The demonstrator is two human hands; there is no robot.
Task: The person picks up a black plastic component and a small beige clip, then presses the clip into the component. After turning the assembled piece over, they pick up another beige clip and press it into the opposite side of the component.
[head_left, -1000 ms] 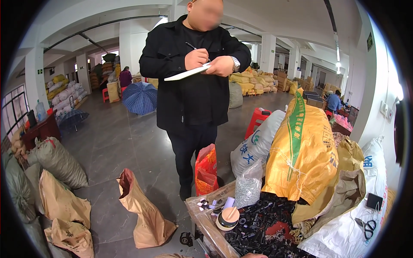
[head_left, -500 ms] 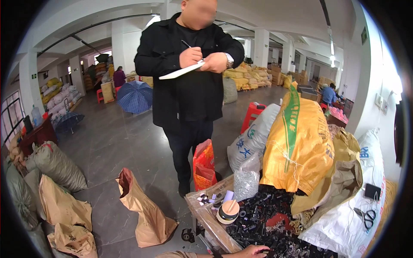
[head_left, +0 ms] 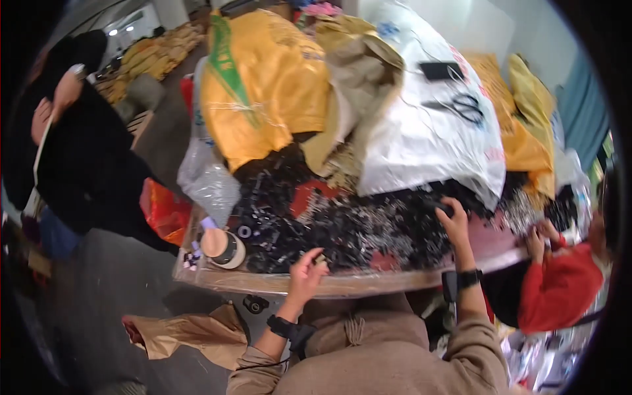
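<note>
A spread of small black parts (head_left: 276, 230), with silvery bits mixed in, covers the table. My left hand (head_left: 305, 275) is over the near edge, its fingers pinched on a small pale piece (head_left: 320, 259). Farther right, my right hand (head_left: 454, 222) is at the pile with thumb and forefinger curved toward each other. Something dark sits at those fingertips, but its shape blends into the black parts behind it. Both wrists wear black bands.
Large yellow (head_left: 263, 79) and white sacks (head_left: 421, 138) rise behind the pile; scissors (head_left: 466, 108) lie on the white one. A lidded jar (head_left: 230, 253) stands at the left corner. A person in red (head_left: 559, 283) works at right; another in black (head_left: 85, 151) stands left.
The view has swung down and to the right. Both my hands now show over the table, where before only one hand lay at the lower edge.
</note>
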